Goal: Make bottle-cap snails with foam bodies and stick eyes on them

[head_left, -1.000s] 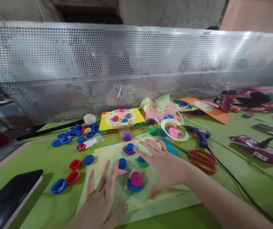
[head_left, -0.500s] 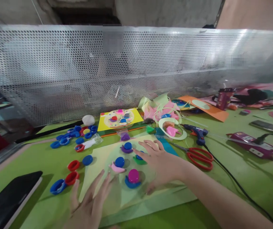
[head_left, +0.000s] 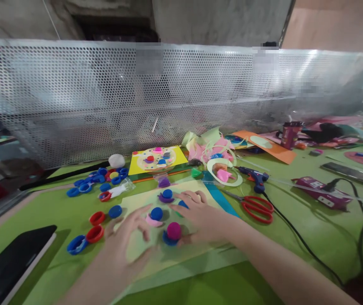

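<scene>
On yel. sheet (head_left: 175, 256): pink crescent (head_left: 153, 221), long axis ~sideways; L hand (head_left: 121, 243), R hand (head_left: 205, 218) grips spread.

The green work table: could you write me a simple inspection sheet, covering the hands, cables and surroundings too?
Surface: green tabletop, partly covered by a pale yellow paper sheet.
Job's things: round magenta cap with a curved blue piece; round blue cap with a curved pink piece.
Clutter: red-handled metal scissors, blue glue gun, red and blue plastic rings, black phone-like slab.
Hands: left hand over the sheet, fingers spread; right hand partly hides another blue cap, contact unclear.
Cables: black cable from the glue gun; second black cable plugged into an oblong purple box.
Surroundings: perforated silver metal screen behind the table.
</scene>
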The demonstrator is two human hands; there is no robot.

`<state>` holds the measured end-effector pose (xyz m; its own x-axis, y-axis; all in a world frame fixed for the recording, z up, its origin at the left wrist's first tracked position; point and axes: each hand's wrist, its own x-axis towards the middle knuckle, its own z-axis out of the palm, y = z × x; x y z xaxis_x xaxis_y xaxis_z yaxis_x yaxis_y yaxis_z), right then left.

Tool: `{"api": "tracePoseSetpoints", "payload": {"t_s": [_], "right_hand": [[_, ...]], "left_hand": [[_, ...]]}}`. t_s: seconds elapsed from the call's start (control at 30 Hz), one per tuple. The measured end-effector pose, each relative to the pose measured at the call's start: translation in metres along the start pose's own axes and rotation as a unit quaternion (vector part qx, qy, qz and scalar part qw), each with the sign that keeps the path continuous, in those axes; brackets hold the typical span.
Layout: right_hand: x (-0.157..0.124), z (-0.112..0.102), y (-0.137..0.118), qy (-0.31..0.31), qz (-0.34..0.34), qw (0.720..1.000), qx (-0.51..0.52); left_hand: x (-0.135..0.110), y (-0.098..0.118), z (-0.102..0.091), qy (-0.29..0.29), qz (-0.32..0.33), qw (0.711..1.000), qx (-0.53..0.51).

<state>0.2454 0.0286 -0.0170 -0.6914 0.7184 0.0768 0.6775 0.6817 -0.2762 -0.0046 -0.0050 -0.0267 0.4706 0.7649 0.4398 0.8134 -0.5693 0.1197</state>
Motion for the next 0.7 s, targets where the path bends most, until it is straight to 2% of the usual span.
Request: {"api": "tracePoseSetpoints", "payload": {"t_s": [0.1, 0.17, 0.27, 0.37, 0.43, 0.5, 0.53, 0.7], "right_hand": [[0.002, 0.004, -0.009, 0.03, -0.013, 0.999, -0.021], [0.003, 0.006, -0.016, 0.049, -0.008, 0.999, -0.021], [0.004, 0.011, -0.023, 0.066, 0.021, 0.998, -0.011], [0.006, 0.017, -0.023, 0.07, 0.046, 0.996, 0.004], [0.007, 0.02, -0.02, 0.061, 0.05, 0.997, 0.014], [0.007, 0.021, -0.017, 0.046, 0.045, 0.998, 0.027], [0.007, 0.02, -0.015, 0.039, 0.042, 0.998, 0.032], [0.001, 0.019, -0.013, 0.04, 0.011, 0.999, 0.003]], "left_hand": [[0.038, 0.006, 0.011, 0.028, 0.039, 0.999, -0.017], [0.046, 0.001, 0.02, 0.045, 0.06, 0.997, -0.024], [0.035, -0.01, 0.028, 0.06, 0.065, 0.996, -0.019], [0.012, -0.016, 0.026, 0.043, 0.067, 0.997, 0.011], [0.001, -0.016, 0.022, 0.022, 0.15, 0.986, 0.062], [-0.004, -0.014, 0.02, -0.004, 0.194, 0.978, 0.08], [-0.004, -0.014, 0.02, 0.005, 0.202, 0.976, 0.077], [0.0, -0.012, 0.033, 0.019, 0.167, 0.986, 0.022]]}}
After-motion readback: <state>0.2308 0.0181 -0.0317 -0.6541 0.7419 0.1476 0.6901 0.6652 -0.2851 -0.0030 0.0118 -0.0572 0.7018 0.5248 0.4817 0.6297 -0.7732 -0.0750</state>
